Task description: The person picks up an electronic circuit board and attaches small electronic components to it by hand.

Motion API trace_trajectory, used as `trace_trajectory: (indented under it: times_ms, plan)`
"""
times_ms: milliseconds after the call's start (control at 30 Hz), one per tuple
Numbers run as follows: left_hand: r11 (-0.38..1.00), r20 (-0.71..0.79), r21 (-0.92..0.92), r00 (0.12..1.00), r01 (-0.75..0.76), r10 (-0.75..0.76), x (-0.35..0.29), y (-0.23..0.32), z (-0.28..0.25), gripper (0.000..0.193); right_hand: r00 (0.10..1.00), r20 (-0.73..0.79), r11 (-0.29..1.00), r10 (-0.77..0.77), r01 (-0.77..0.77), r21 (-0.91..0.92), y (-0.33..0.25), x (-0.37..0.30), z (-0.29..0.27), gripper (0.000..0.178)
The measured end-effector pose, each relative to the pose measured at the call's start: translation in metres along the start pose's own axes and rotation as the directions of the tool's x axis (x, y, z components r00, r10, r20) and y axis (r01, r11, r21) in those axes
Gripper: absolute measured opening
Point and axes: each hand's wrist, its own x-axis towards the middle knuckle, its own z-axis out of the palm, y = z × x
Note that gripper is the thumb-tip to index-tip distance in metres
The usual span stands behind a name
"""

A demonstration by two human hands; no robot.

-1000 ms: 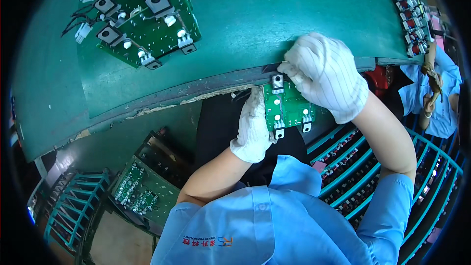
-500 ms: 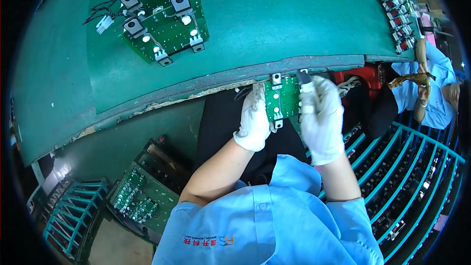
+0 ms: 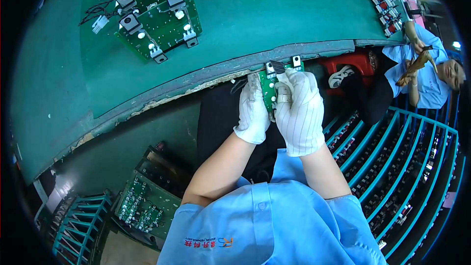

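Observation:
My left hand (image 3: 252,109), in a white glove, is closed on the left edge of a green circuit board (image 3: 268,92) held over my lap, just below the bench edge. White dots and black tab-like parts with a round hole sit on the board. My right hand (image 3: 300,113), in a white striped glove, lies over the board's right side and hides much of it. Its fingers pinch a small flat tool with a dark grey tip (image 3: 277,66); its kind is unclear. That tip points up-left, close to the black part (image 3: 270,69) at the board's upper edge.
Several similar green boards (image 3: 162,24) with wires stand on the green bench (image 3: 255,14). A row of small assemblies (image 3: 380,2) lines its far right. Blue racks (image 3: 392,167) hold parts at right; another board box (image 3: 142,206) stands lower left. A co-worker (image 3: 424,68) sits at right.
My right hand has moved left and turned, bringing the dark tip from the board's upper right to its upper left part. My left hand keeps its grip. The view has shifted slightly.

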Motion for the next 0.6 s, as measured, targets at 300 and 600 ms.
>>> trace_trajectory:
  times_ms: [300, 600]
  plan:
    - [1.000, -0.038, 0.025, 0.999, 0.007, -0.006, 0.000, 0.002, 0.006, 0.048, 0.999, 0.016, 0.998, -0.047, 0.046, 0.044, -0.001, -0.006, 0.005, 0.026]
    - [0.996, -0.045, 0.086, 0.999, -0.018, 0.022, -0.002, 0.004, 0.011, 0.053, 1.000, 0.005, 0.999, -0.005, 0.004, 0.049, 0.002, -0.003, 0.004, 0.026]
